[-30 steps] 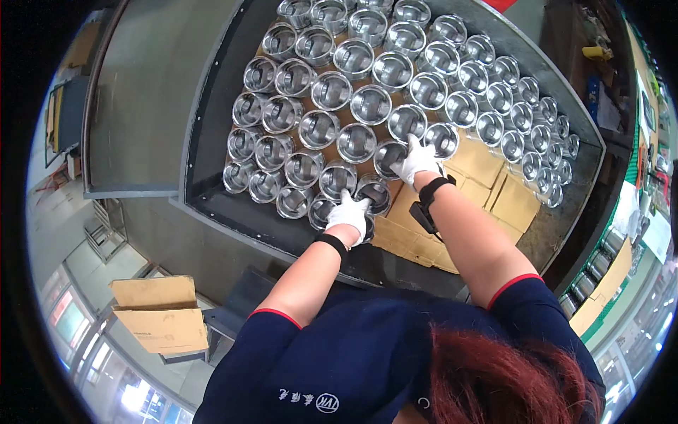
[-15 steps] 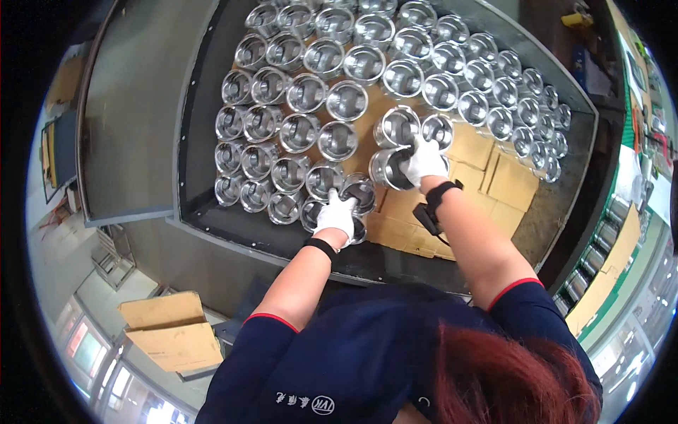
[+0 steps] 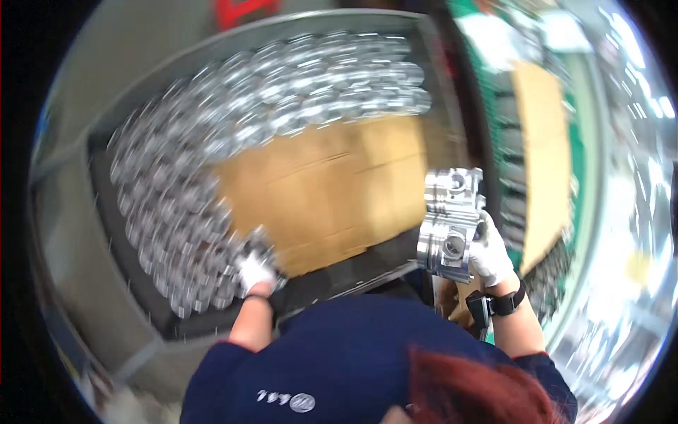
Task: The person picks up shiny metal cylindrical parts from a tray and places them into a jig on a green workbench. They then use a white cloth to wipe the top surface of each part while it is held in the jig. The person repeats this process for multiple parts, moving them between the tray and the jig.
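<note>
My right hand (image 3: 492, 254), in a white glove, is closed on metal pistons (image 3: 446, 247) held up beyond the bin's right side. At least two show, lying on their sides with ring grooves and pin holes visible; the fingers are partly hidden behind them. My left hand (image 3: 256, 274), also gloved, is at the near end of the piston rows, its fingers among the pistons (image 3: 258, 244) there. Motion blur hides whether those fingers grip them. Many more shiny pistons (image 3: 176, 184) stand in rows along the left and far sides of the dark bin.
Brown cardboard (image 3: 318, 205) lines the bin floor beside the rows. A raised dark rim (image 3: 346, 286) runs along the bin's near side. To the right, a cardboard sheet (image 3: 540, 162) stands beside more metal parts (image 3: 512, 141) on a green surface.
My right hand has carried pistons from the bin's middle out to the right. The view has turned right and blurred. My left hand stays at the near end of the rows.
</note>
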A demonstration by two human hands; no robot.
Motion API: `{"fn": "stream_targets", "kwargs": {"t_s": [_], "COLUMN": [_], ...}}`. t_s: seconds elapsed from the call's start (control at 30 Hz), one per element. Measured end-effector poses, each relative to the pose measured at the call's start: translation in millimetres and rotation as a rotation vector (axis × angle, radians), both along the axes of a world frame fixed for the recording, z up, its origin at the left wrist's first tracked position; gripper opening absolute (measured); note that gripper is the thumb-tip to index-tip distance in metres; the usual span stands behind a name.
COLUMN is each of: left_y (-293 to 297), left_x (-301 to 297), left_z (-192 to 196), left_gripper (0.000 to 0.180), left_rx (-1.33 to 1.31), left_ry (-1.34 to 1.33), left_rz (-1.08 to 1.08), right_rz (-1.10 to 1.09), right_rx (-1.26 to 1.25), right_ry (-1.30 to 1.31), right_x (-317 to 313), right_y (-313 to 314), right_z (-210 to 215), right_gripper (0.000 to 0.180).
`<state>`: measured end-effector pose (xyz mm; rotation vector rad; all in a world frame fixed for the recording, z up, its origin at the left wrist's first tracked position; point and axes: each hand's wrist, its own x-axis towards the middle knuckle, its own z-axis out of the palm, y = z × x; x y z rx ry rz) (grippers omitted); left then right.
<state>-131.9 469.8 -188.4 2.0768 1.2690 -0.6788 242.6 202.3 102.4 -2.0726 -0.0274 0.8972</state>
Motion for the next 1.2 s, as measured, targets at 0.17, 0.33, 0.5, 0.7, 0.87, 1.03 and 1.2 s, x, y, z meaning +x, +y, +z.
{"fn": "stream_targets", "kwargs": {"t_s": [0.17, 0.33, 0.5, 0.7, 0.87, 1.03, 1.2], "left_y": [-14, 16, -11, -56, -111, -193, -326], "left_x": [-11, 30, 88, 182, 327, 495, 658], "left_z": [-49, -17, 64, 187, 307, 401, 468], "left_gripper": [0.062, 0.074, 0.078, 0.061, 0.063, 0.049, 0.043], "left_rx": [0.212, 0.031, 0.024, 0.139, 0.063, 0.164, 0.184], "left_ry": [-0.139, 0.066, -0.084, -0.367, -0.599, -0.822, -0.825], "left_rz": [0.109, 0.138, 0.25, 0.065, -0.226, -0.795, -1.165], "right_rz": [-0.299, -0.522, -0.491, -0.315, -0.429, -0.471, -0.512], "right_rx": [0.117, 0.216, -0.165, -0.797, -0.841, -0.8, -0.742], "right_ry": [-0.162, -0.22, -0.41, -0.505, -0.404, -0.326, -0.366], "right_x": [37, 106, 195, 333, 382, 380, 362], "right_y": [-71, -193, -271, -360, -420, -408, -408], "right_z": [122, 155, 171, 114, 62, 75, 85], "right_gripper": [0.06, 0.06, 0.059, 0.07, 0.069, 0.053, 0.055]}}
